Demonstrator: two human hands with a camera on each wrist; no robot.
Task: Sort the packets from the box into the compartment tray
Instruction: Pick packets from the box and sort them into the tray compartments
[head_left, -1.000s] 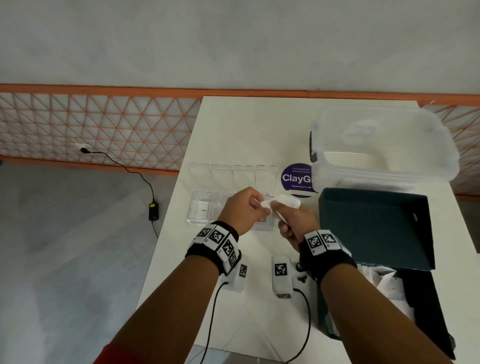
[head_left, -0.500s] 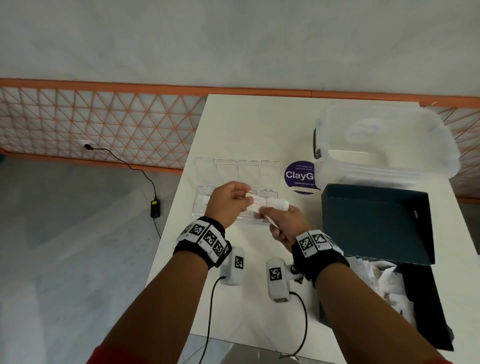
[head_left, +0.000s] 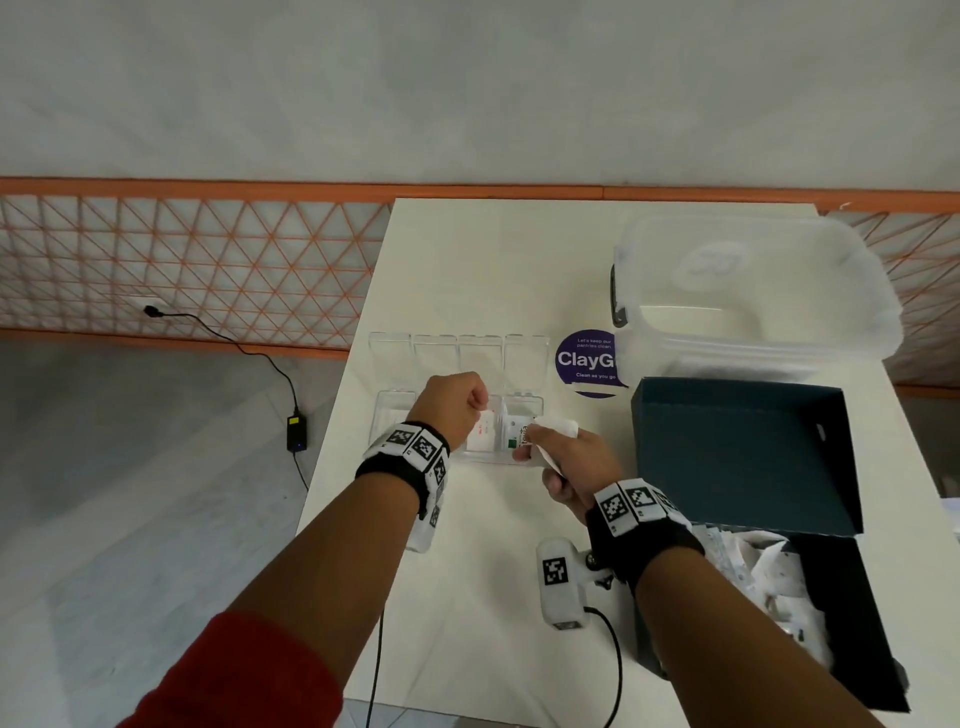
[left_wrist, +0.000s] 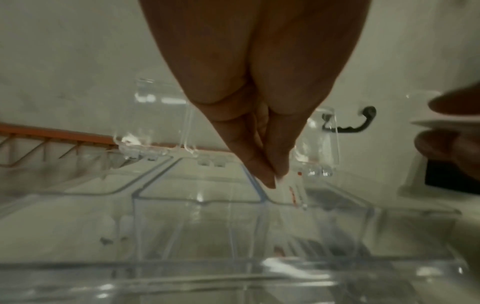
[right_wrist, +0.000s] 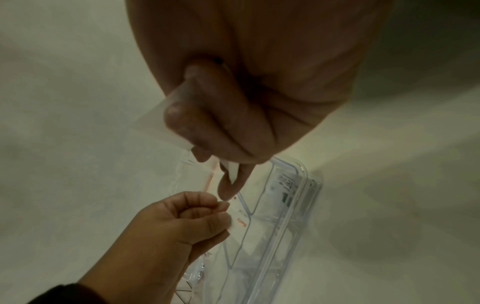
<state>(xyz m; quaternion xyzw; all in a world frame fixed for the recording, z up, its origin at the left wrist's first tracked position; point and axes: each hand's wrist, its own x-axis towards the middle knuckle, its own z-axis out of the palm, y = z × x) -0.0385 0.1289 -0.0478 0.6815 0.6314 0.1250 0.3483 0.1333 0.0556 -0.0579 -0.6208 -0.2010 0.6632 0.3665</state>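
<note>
Left hand (head_left: 453, 410) over clear compartment tray (head_left: 387, 415), fingertips pinching red-print white packet (head_left: 483, 434) at third compartment from left. Right hand (head_left: 571, 467) just right of it, curled around white packets (head_left: 556, 428) above tray's right end. Green-print packet (head_left: 514, 434) lying in rightmost compartment. Dark box (head_left: 748, 457) open at right with more packets (head_left: 769, 566) inside

White table (head_left: 483, 270): compartment tray (head_left: 387, 415), dark box (head_left: 748, 457), lidded tub (head_left: 753, 291), round sticker (head_left: 584, 358), apparently.

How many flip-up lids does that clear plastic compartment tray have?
4 clear lids in a row along the tray's far edge: leftmost, second, third, rightmost. None seems hidden.
</note>
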